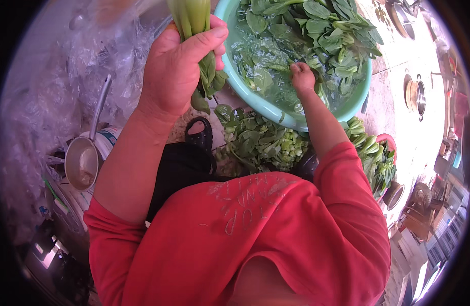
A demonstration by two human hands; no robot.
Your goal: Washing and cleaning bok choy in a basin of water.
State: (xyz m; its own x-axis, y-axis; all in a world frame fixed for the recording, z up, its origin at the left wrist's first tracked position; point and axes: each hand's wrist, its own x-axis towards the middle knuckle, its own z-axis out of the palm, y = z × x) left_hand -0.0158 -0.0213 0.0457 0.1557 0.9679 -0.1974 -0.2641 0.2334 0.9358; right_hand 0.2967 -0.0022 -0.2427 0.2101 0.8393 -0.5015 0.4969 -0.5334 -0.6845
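Observation:
My left hand is raised beside the basin's left rim, closed around a bok choy with its pale stalks up and its leaves hanging below. My right hand reaches over the near rim of a turquoise plastic basin. Its fingers are curled at the water among floating greens; whether they grip a leaf or stalk is not clear. Leafy bok choy is heaped at the basin's far right side, partly above the water. More bok choy lies on the floor between my feet and the basin.
Crumpled clear plastic covers the left side. A long-handled dipper and a green-bristled brush are at the lower left. Right of me, more greens lie by a red container rim. Metal-rimmed pots stand farther right.

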